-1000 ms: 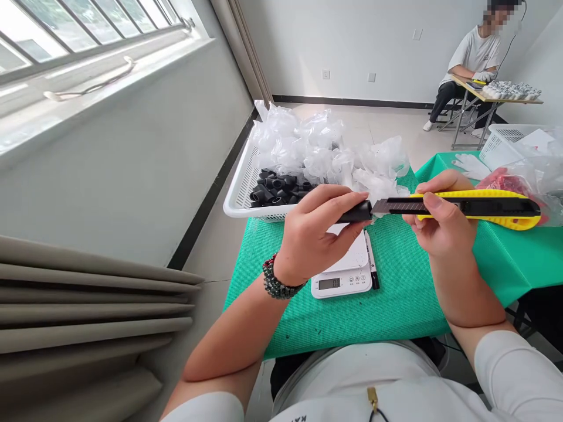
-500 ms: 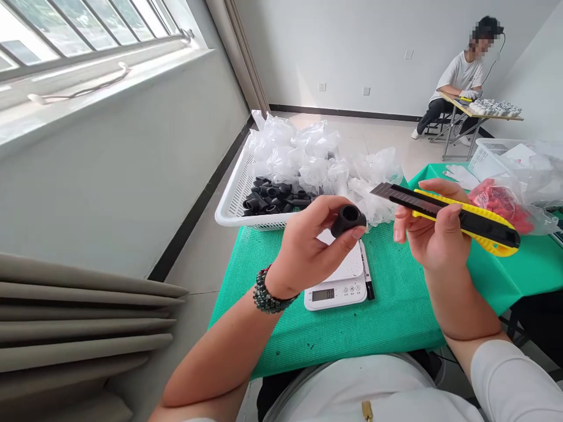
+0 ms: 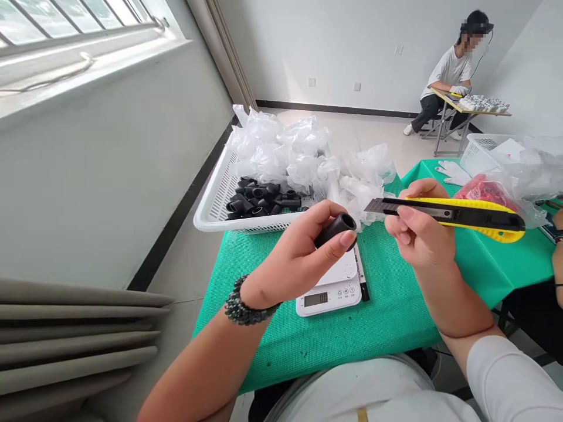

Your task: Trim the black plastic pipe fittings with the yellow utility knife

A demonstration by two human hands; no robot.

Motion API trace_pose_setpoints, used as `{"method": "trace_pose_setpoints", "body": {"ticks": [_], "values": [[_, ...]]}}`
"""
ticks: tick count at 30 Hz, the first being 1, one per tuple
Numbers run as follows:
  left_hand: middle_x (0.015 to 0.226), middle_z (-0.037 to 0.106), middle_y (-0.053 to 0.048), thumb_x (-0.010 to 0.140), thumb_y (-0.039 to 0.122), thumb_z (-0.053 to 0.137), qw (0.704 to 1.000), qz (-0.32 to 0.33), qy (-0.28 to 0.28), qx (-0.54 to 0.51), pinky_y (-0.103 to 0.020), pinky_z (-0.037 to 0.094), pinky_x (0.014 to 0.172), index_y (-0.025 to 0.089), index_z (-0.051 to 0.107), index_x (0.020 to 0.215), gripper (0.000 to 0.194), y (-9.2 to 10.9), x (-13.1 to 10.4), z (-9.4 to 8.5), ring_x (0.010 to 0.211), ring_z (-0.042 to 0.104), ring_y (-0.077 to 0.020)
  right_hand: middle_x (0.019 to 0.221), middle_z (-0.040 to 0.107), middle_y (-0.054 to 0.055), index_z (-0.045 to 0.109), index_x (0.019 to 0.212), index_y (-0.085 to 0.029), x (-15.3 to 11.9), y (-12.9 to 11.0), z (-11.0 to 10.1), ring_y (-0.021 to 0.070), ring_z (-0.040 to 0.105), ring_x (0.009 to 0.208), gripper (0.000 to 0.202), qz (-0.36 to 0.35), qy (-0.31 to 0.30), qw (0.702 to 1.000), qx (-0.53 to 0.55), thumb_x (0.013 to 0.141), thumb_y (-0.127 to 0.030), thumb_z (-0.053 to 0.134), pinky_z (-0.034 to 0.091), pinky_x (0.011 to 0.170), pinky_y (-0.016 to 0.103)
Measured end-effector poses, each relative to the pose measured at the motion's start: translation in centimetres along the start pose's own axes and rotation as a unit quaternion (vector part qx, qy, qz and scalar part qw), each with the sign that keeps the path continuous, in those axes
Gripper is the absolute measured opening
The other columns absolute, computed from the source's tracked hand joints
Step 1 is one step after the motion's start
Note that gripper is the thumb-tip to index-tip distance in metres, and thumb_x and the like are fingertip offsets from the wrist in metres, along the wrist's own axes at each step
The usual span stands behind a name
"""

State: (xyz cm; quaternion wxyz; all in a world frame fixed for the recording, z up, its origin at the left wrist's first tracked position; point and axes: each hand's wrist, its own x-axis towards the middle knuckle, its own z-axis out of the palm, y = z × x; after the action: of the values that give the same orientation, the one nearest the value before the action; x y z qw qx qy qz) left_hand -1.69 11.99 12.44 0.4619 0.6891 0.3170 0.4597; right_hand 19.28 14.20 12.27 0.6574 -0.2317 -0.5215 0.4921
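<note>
The left hand (image 3: pixel 299 258) is closed around a black fitting (image 3: pixel 329 232), thumb on the near side, the round open end facing right and up. It is held above the tabletop (image 3: pixel 352 346), partly in front of the scale (image 3: pixel 328 300). A beaded bracelet (image 3: pixel 246 305) circles that wrist.

The right hand (image 3: pixel 422 234) is closed on a yellow and black knife (image 3: pixel 475 215), thumb along its side. The blade (image 3: pixel 375 204) is out and points left, near the fitting but apart from it.

Below the hands, the scale's display reads 0.0, and a pen (image 3: pixel 363 278) lies just to its right. Beyond the left hand, a white basket (image 3: pixel 203 206) holds more black fittings (image 3: pixel 261 198) at the near side and clear bags (image 3: pixel 281 143) at the far side.

Farther right on green cloth are a bag of red pieces (image 3: pixel 484 189), a white glove (image 3: pixel 452 172) and another basket (image 3: pixel 475 153). Part of a person's arm (image 3: pixel 558 258) shows at the right edge. At the far right, a co-worker (image 3: pixel 448 73) sits by a folding table (image 3: pixel 440 95) with white pieces (image 3: pixel 484 104) on it.
</note>
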Motion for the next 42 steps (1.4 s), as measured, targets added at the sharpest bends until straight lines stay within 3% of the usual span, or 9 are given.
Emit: {"method": "trace_pose_setpoints", "body": {"ticks": [5,12,17,24,32,42], "values": [[0.064,0.042,0.005,0.098,0.057,0.070,0.997,-0.025,-0.034,-0.062,-0.022,0.031,0.046,0.021,0.063,0.098,0.037,0.00,0.02,-0.11,0.053,0.034,-0.0092,0.050,0.057,-0.009,0.068,0.092,-0.024,0.24,0.02,-0.05,0.0101,0.049,0.035,0.019,0.064,-0.026,0.998,0.014,0.082,-0.035,0.081,0.040,0.035,0.022],[0.071,0.043,0.003,0.093,0.061,0.074,0.977,-0.087,-0.081,-0.178,-0.022,0.030,0.042,0.020,0.068,0.098,0.041,-0.74,0.36,-0.39,0.053,0.034,-0.0084,0.065,0.075,-0.003,0.072,0.104,-0.023,0.22,0.15,0.35,0.0135,0.064,0.042,0.038,0.112,-0.070,0.991,0.022,0.087,-0.057,0.079,0.050,0.037,0.024],[0.075,0.048,0.000,0.090,0.063,0.077,0.975,-0.102,-0.076,-0.180,-0.022,0.034,0.042,0.021,0.071,0.094,0.043,-0.68,0.39,-0.44,0.054,0.036,-0.0089,0.064,0.074,-0.005,0.072,0.100,-0.023,0.22,0.07,0.56,0.0113,0.062,0.040,0.035,0.113,-0.068,0.991,0.032,0.085,-0.052,0.085,0.050,0.037,0.021],[0.071,0.044,0.001,0.087,0.066,0.078,0.970,-0.118,-0.074,-0.200,-0.022,0.026,0.042,0.020,0.066,0.090,0.047,-0.58,0.08,-0.45,0.052,0.032,-0.0081,0.064,0.074,-0.005,0.072,0.101,-0.022,0.23,0.18,0.56,0.0105,0.063,0.041,0.032,0.125,-0.116,0.984,0.052,0.084,-0.044,0.087,0.051,0.037,0.020],[0.072,0.043,0.004,0.093,0.057,0.077,0.963,-0.110,-0.087,-0.229,-0.019,0.027,0.047,0.017,0.064,0.093,0.042,-0.17,0.07,-0.56,0.054,0.035,-0.0053,0.059,0.070,-0.005,0.074,0.097,-0.021,0.18,-0.07,0.67,0.0105,0.059,0.040,0.037,0.154,-0.092,0.983,0.042,0.080,-0.051,0.088,0.050,0.037,0.021],[0.072,0.048,0.002,0.094,0.057,0.077,0.968,-0.105,-0.089,-0.209,-0.019,0.030,0.048,0.015,0.071,0.095,0.043,-0.38,0.13,-0.67,0.055,0.038,-0.0052,0.053,0.067,-0.005,0.075,0.089,-0.019,0.30,0.16,0.51,0.0104,0.058,0.038,0.030,0.139,-0.095,0.985,0.045,0.079,-0.045,0.087,0.045,0.033,0.019]]}}
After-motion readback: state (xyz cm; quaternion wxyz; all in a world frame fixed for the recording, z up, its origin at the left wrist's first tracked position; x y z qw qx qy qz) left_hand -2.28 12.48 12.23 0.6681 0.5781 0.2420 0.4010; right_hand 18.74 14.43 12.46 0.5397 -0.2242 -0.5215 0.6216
